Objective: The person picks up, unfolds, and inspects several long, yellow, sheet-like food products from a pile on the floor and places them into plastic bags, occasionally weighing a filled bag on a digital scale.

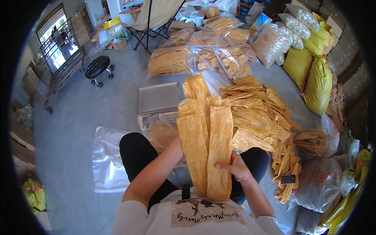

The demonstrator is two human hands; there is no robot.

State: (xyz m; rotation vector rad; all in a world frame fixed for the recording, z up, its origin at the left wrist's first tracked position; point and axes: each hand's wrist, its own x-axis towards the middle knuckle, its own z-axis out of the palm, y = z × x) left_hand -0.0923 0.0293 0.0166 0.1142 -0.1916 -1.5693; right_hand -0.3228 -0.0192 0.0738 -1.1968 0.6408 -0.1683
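A bundle of long, flat, yellow-brown dried strips stands upright in front of my chest, held between both hands. My right hand grips its right side, thumb across the front strip and fingers behind. On the other side my left hand is mostly hidden by the bundle and seems to support it from behind. Just beyond to the right, a large loose pile of similar strips covers the floor. Between my knees, partly covered by my left arm, lies a clear plastic bag with brownish contents.
A platform scale sits ahead. Flat clear plastic bags lie left. Filled bags of strips stand beyond, near a folding chair. A wheeled stool is far left. Yellow sacks line the right; a phone rests on strips.
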